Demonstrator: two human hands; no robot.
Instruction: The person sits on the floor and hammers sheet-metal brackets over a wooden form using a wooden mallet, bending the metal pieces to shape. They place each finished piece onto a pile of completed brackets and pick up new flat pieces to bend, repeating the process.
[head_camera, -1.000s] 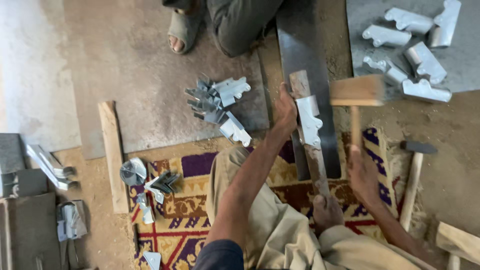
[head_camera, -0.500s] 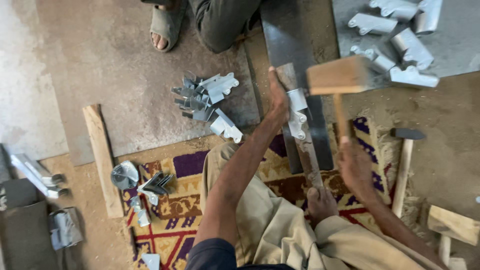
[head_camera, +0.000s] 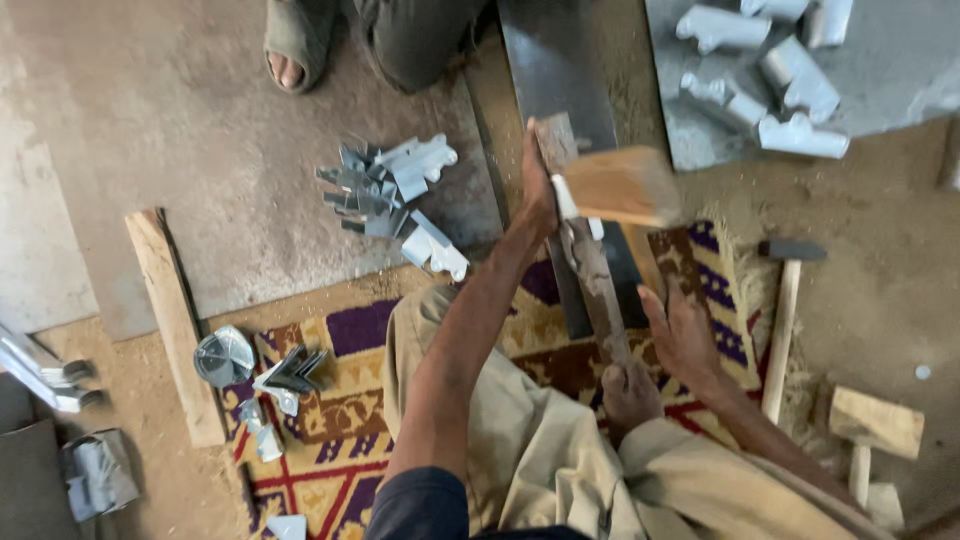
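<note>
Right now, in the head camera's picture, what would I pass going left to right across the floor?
Wooden plank → pile of bent grey metal pieces → left hand steadying the work → wooden mallet head → right hand → steel hammer → spare wooden mallet.

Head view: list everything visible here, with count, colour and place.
wooden mallet: one, tan, blurred, above the bar
metal bar: one, rusty grey, lying on the dark plate
dark plate: one, grey, top centre
folded metal pieces: one pile, silver, on the floor left of the bar
bent metal parts: several, silver, top right on a sheet
hammer: one, wooden handle, dark head, right
wooden plank: one, pale, left
rug: one, purple, yellow and red, under the person
other person's sandalled foot: one, top left
left hand: on the bar
right hand: on the mallet handle
</note>
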